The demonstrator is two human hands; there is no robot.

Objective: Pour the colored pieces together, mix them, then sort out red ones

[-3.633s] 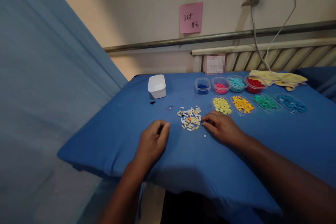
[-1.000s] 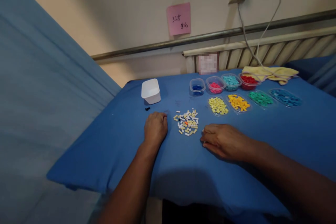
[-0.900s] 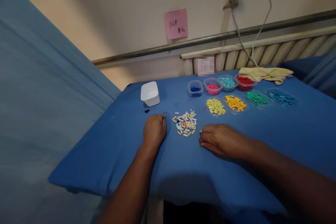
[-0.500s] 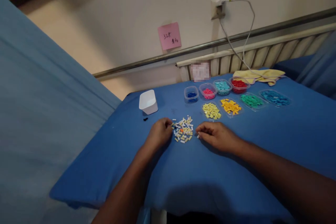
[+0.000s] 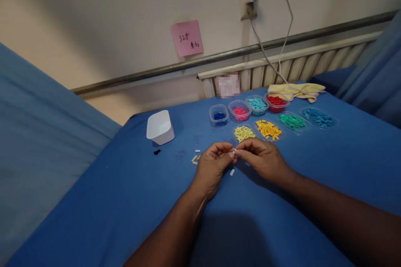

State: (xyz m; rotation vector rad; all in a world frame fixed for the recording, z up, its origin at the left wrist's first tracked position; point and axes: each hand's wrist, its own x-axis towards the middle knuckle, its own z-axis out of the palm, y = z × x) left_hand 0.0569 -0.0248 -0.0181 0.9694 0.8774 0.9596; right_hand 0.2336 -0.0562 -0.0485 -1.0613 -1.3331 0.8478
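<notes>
White piece (image 5: 234,151): 1 visible, at the meeting fingertips of both hands; we judge it light, stiff, easily dropped, best pinched endwise.
Left hand (image 5: 215,163): thumb and forefinger pinched on it.
Right hand (image 5: 265,159): likewise.
Loose pieces (image 5: 232,172): 1 nearer us, at least 3 beside the left hand.
Tubs: 8 clear (image 5: 218,124), 1 white (image 5: 164,137).

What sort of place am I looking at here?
Probably an indoor work corner, curtained at both sides; the wider room is out of view. Blue curtains, a radiator along the wall, and clear tubs of small pieces on a blue-covered table suggest it.
</notes>
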